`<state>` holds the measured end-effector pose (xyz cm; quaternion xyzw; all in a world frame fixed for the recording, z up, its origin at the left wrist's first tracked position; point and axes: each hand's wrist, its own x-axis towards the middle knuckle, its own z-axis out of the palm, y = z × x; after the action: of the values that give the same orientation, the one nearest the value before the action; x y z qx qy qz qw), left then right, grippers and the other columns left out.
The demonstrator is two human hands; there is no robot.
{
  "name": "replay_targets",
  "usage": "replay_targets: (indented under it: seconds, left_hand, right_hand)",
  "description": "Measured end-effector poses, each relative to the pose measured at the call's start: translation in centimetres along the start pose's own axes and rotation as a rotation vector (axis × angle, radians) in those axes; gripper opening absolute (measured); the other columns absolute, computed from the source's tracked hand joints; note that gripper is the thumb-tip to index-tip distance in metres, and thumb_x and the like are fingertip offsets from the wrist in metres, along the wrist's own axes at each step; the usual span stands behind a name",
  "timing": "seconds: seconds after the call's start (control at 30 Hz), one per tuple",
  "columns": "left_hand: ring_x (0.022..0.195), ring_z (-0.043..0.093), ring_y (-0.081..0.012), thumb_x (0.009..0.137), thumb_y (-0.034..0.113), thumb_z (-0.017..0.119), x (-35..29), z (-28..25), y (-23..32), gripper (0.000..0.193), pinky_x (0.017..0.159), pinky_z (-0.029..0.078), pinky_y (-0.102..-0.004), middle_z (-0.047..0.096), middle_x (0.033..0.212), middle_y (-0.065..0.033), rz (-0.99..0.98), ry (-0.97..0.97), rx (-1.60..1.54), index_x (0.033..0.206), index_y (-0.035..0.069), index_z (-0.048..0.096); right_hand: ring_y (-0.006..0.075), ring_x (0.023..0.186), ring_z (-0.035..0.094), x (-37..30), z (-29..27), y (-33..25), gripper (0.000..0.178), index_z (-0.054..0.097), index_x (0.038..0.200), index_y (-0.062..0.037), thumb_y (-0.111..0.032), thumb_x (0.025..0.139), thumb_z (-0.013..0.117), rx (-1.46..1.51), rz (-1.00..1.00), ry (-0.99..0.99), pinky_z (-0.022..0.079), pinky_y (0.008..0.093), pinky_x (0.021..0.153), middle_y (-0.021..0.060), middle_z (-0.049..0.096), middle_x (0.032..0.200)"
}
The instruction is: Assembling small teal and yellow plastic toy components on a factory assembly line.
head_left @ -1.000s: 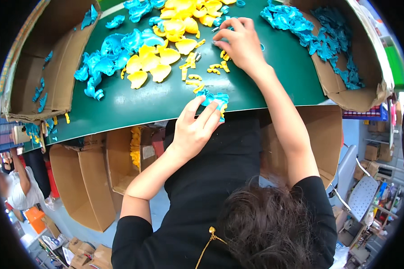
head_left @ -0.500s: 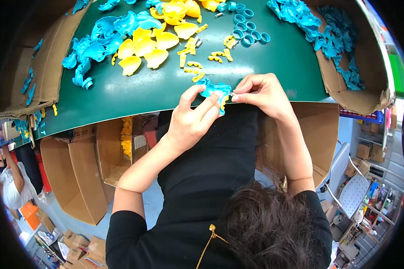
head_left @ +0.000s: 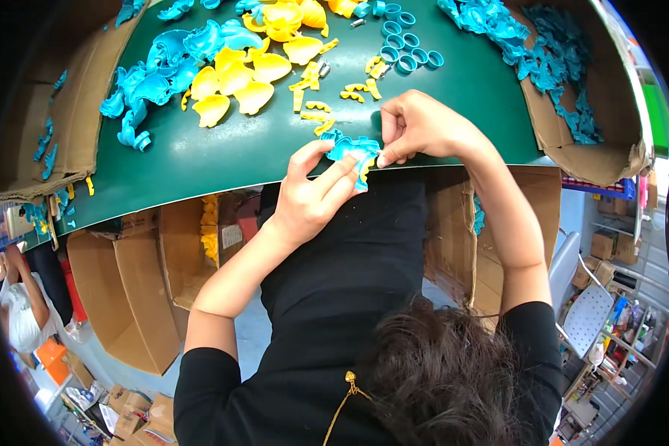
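The workpiece (head_left: 345,146) is turquoise with a yellow strip (head_left: 363,175). The table (head_left: 178,160) is solid green, the shells (head_left: 234,76) yellow, the rings (head_left: 406,70) blue, the carton (head_left: 115,305) brown, the seat (head_left: 589,321) pale grey (dotted throughout).

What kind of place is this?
Probably a workshop or small factory that works with plastic parts. Heaps of blue pieces and yellow pieces lie on a long green worktable, and big cardboard boxes stand around it.
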<state>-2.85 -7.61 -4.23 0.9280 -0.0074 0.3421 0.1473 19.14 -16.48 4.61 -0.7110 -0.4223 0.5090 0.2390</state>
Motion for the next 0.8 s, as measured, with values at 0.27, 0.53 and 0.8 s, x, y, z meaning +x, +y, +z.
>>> replay_targets:
  seconds: [0.27,0.53,0.8]
  left_hand:
    - [0.12,0.051,-0.0383,0.067,0.009,0.079,0.9,0.5,0.8,0.033,0.094,0.056,-0.0426,0.066,0.114,-0.0083,-0.065,0.038,-0.057,0.098,0.004,0.069]
    - [0.11,0.058,-0.0327,0.067,0.005,0.073,2.1,-0.8,1.0,0.021,0.082,0.056,-0.0359,0.069,0.098,-0.003,-0.127,0.101,0.051,0.088,0.005,0.071]
    - [0.107,0.057,-0.0314,0.069,0.004,0.071,2.2,-0.8,1.1,0.021,0.08,0.058,-0.0339,0.068,0.101,-0.0033,-0.109,0.058,0.093,0.09,0.006,0.072]
  right_hand:
    - [0.0234,0.086,0.068,9.0,-1.6,-3.3,0.031,0.073,0.093,-0.0081,-0.033,0.076,0.08,-0.609,-0.404,0.797,0.053,0.0387,0.079,0.0087,0.071,0.092]
    - [0.0153,0.076,0.063,5.7,0.9,-2.1,0.018,0.071,0.104,-0.008,-0.007,0.086,0.071,-0.27,-0.54,0.807,0.051,0.0279,0.065,0.0059,0.068,0.092]
    - [0.0179,0.069,0.067,-0.6,8.2,1.4,0.009,0.07,0.088,-0.002,-0.002,0.079,0.072,-0.268,-0.495,0.987,0.052,0.0289,0.061,0.0078,0.068,0.078]
